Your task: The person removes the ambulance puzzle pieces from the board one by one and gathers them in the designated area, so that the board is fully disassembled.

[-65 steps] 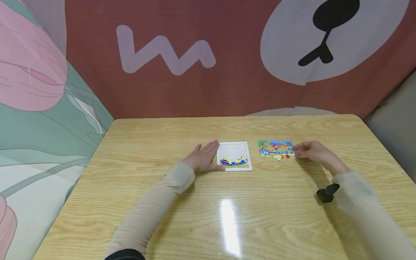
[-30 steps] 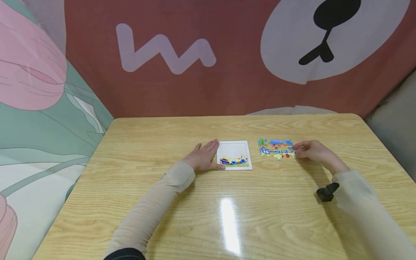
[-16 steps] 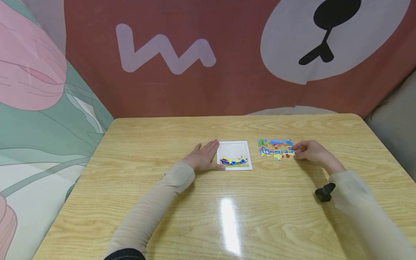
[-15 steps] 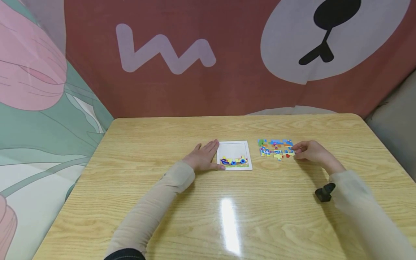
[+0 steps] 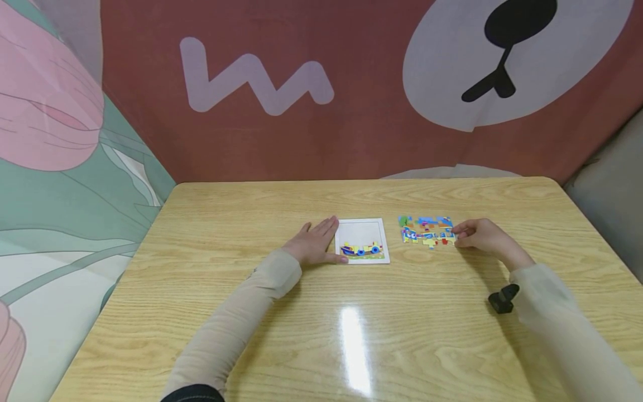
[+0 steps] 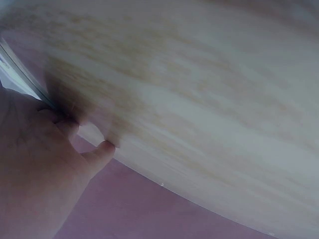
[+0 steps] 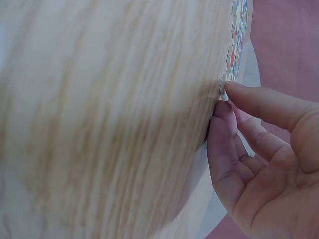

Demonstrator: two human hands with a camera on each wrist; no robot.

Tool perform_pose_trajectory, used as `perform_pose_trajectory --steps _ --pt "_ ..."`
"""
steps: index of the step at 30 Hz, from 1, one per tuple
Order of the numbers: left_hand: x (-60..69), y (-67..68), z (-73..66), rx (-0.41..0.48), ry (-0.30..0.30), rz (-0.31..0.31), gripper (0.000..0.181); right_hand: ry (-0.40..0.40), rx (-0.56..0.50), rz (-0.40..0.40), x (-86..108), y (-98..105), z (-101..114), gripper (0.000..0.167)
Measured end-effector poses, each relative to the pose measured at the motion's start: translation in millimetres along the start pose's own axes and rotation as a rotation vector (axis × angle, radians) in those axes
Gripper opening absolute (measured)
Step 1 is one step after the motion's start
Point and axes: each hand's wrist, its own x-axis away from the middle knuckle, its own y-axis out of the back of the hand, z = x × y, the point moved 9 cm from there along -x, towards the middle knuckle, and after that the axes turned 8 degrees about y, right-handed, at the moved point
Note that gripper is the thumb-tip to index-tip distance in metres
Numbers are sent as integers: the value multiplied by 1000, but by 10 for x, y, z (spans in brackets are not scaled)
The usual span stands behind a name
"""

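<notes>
My left hand [image 5: 313, 244] lies spread at the left side of a white-bordered puzzle board [image 5: 359, 228]; its thumb touches the lower left corner. Along the board's bottom is a strip of picture with yellow and blue vehicle parts, and the area above it is plain white. To the right, several colourful jigsaw pieces [image 5: 426, 230] lie close together on the table. My right hand [image 5: 484, 235] has its thumb and fingertips at the right edge of that group, pinching an end puzzle piece [image 7: 223, 88]. In the right wrist view, the fingers partly hide this piece.
The wooden table [image 5: 251, 218] runs back to a brown wall [image 5: 301, 151] with cartoon shapes. A patterned curtain [image 5: 65, 212] hangs on the left. A small black device [image 5: 502, 300] is at my right wrist. Glare [image 5: 355, 352] marks the table's front.
My right hand and wrist have shifted very slightly to the left at the end of the pieces. The left hand, board and other pieces look unchanged.
</notes>
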Motion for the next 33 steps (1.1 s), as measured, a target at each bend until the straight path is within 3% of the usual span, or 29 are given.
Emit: perform_pose_trajectory --steps 13,20,28,33 --pt "-20 -17 7 -6 -2 5 101 -10 10 -2 -9 -15 -11 46" --pt "-21 -19 11 4 -2 6 101 22 -12 1 -20 5 49 41" --pt "-18 -19 12 4 0 10 101 51 9 -32 -93 -5 332 44" --pt "-7 -20 8 -2 2 15 101 121 30 -32 -159 -132 604 41"
